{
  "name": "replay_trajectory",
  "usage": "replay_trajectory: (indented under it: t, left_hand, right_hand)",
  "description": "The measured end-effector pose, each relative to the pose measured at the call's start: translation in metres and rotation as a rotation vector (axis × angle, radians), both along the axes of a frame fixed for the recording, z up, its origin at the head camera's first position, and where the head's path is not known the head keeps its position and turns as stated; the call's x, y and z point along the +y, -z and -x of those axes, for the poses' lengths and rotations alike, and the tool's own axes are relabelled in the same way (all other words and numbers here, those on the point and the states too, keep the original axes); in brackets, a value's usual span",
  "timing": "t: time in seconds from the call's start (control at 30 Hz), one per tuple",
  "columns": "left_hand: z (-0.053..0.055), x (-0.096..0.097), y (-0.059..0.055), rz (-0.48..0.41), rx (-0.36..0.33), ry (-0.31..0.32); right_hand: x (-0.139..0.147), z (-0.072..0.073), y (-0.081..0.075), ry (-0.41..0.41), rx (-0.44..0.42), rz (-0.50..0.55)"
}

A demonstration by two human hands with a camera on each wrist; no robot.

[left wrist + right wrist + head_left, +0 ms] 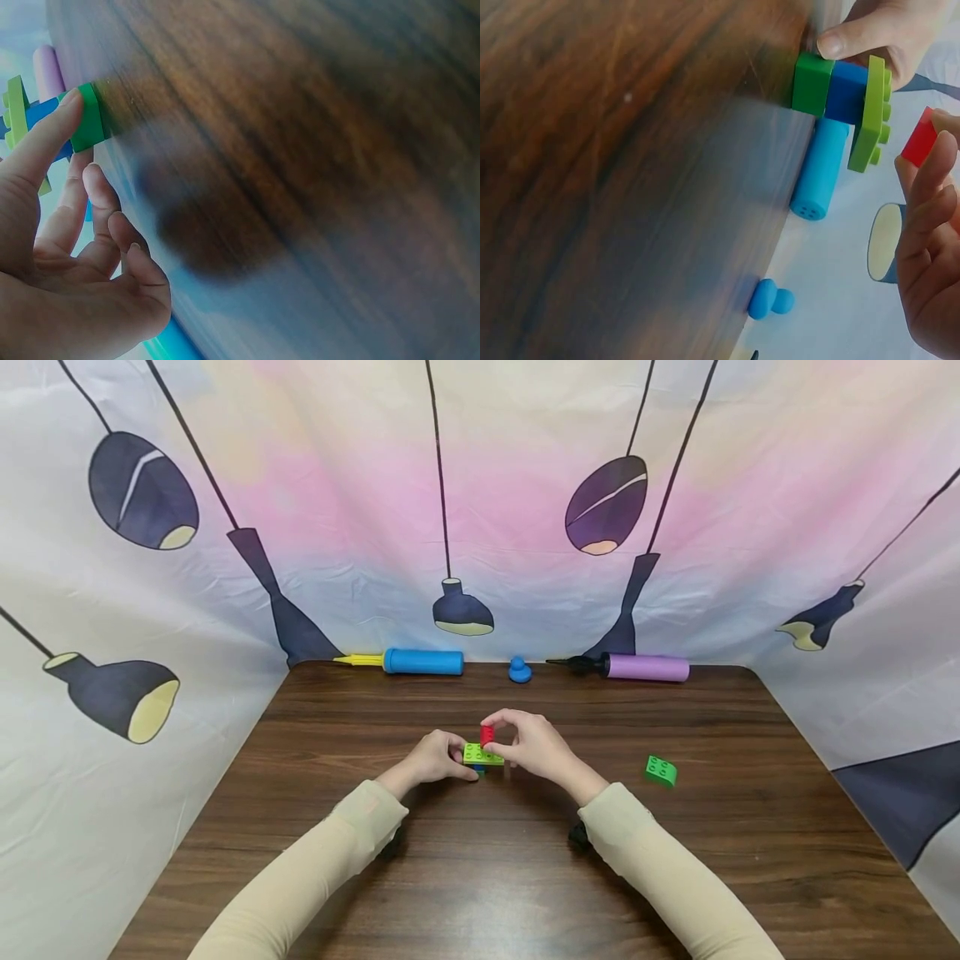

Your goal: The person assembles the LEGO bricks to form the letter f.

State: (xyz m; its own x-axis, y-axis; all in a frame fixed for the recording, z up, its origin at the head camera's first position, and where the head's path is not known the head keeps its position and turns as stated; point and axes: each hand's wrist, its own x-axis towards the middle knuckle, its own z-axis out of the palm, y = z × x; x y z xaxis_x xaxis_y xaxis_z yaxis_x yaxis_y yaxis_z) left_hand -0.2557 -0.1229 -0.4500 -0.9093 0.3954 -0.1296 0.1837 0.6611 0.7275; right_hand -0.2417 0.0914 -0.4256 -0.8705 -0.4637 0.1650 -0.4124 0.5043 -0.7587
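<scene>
A small stack stands on the table: a green block [811, 84] at the bottom, a blue block [846, 91] above it, and a wider lime-green block [474, 752] with studs on top. My left hand [435, 757] grips the stack low down, its thumb on the green block in the left wrist view. Just above the lime-green block, my right hand [538, 747] pinches a red block [920, 137] between thumb and fingers. In the right wrist view, a gap shows between the red block and the studs.
A loose green block [661, 771] lies to the right on the wooden table [480, 893]. Along the back edge are a blue pump [424, 662] with a yellow nozzle, a blue knob-shaped piece [520, 670] and a purple pump [647, 667]. A dark object [578, 836] sits partly behind the right sleeve.
</scene>
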Motion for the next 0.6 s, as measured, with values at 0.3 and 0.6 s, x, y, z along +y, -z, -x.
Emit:
replay_trajectory:
  t: [0.3,0.6]
  left_hand:
    - [-0.0006,-0.0004,0.0009,0.003,-0.002,-0.002]
    - [0.0015,-0.0021,0.0027,-0.008,-0.010,0.008]
  right_hand:
    - [-0.0068,-0.0015,0.0072,-0.020,0.039,-0.058]
    - [-0.0099,-0.0006,0.0096,-0.007,0.100,-0.103]
